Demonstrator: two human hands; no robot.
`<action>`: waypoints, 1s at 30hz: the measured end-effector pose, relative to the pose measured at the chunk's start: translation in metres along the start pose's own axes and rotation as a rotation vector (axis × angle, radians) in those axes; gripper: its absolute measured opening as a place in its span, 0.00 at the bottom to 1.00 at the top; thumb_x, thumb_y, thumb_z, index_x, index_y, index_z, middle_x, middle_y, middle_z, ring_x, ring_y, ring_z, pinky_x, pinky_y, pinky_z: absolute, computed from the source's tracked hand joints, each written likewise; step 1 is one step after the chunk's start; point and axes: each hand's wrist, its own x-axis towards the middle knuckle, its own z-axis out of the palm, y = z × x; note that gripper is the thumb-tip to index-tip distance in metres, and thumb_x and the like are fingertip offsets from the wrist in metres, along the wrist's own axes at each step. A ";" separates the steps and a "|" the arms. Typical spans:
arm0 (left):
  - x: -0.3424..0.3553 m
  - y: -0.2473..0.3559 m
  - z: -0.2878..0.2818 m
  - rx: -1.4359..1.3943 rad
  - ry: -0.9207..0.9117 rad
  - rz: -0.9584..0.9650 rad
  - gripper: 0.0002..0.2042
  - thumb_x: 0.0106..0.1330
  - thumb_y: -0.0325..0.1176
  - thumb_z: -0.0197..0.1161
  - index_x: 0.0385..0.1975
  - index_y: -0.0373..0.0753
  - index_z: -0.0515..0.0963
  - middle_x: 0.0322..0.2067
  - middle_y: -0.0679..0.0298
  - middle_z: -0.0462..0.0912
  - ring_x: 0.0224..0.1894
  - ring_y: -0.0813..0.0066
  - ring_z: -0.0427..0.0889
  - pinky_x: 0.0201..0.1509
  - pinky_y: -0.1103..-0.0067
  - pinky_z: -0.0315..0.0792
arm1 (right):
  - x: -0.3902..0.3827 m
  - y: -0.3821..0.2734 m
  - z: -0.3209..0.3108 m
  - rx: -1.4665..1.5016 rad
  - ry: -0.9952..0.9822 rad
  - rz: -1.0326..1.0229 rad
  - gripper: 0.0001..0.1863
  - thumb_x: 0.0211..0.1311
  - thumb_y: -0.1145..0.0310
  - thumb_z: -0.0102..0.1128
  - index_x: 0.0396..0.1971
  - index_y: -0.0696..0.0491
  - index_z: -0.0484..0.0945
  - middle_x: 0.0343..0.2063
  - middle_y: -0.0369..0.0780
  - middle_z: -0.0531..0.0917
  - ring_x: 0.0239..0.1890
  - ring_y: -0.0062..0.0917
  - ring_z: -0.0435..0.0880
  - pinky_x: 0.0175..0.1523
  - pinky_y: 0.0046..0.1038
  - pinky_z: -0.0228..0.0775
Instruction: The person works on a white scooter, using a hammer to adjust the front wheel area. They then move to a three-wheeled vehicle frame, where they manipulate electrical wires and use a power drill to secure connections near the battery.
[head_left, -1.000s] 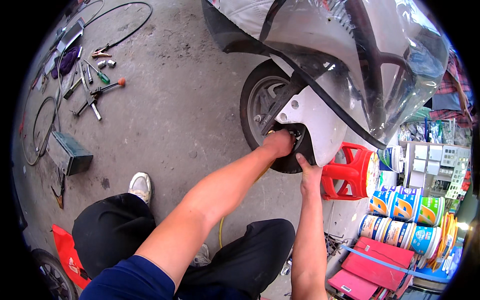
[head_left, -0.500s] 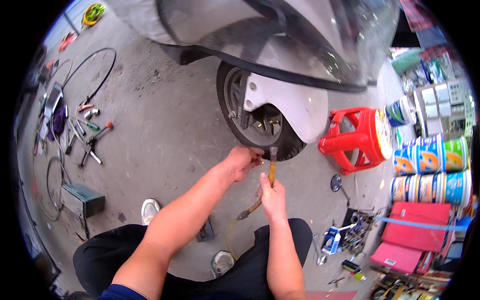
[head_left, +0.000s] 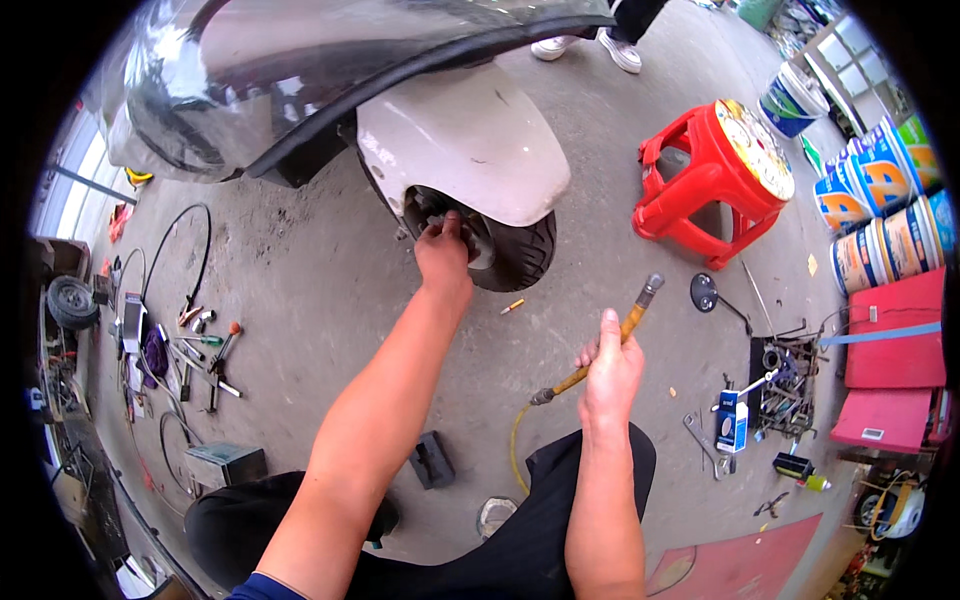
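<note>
the wheel wears a black tyre with grooves across its tread and has a greyish rim, only partly in view, since the white fender arches over it with a curved lower edge. the yellow hose is held slantwise above the floor, apart from the wheel, its metal tip pointing away from the tyre. at the other end (stained brownish) a dark coupling joins a thin yellow line curving downward.
</note>
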 end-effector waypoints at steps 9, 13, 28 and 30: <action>0.001 0.004 0.017 0.195 0.004 0.068 0.10 0.71 0.30 0.57 0.38 0.26 0.76 0.27 0.59 0.82 0.21 0.71 0.79 0.23 0.75 0.76 | -0.004 0.011 0.005 -0.053 -0.108 0.026 0.19 0.70 0.58 0.56 0.22 0.53 0.67 0.15 0.29 0.66 0.18 0.14 0.62 0.25 0.24 0.57; 0.000 0.004 0.018 0.176 -0.075 0.136 0.09 0.70 0.27 0.56 0.40 0.26 0.75 0.28 0.59 0.82 0.22 0.70 0.80 0.26 0.75 0.77 | 0.003 0.018 0.007 -0.087 -0.156 0.025 0.16 0.70 0.60 0.56 0.24 0.51 0.67 0.14 0.28 0.64 0.17 0.14 0.62 0.24 0.23 0.57; 0.031 0.009 -0.010 0.728 -0.123 0.427 0.09 0.70 0.32 0.52 0.42 0.36 0.77 0.27 0.62 0.80 0.24 0.73 0.76 0.25 0.75 0.69 | 0.000 0.022 0.024 -0.135 -0.198 0.068 0.21 0.67 0.57 0.58 0.24 0.61 0.73 0.16 0.36 0.71 0.22 0.20 0.67 0.30 0.31 0.62; 0.012 -0.003 0.003 0.572 -0.037 0.467 0.10 0.70 0.33 0.51 0.41 0.36 0.77 0.25 0.62 0.79 0.22 0.73 0.75 0.22 0.75 0.66 | 0.001 0.026 0.020 -0.138 -0.186 0.053 0.21 0.67 0.57 0.58 0.24 0.61 0.73 0.16 0.36 0.71 0.22 0.20 0.67 0.30 0.31 0.62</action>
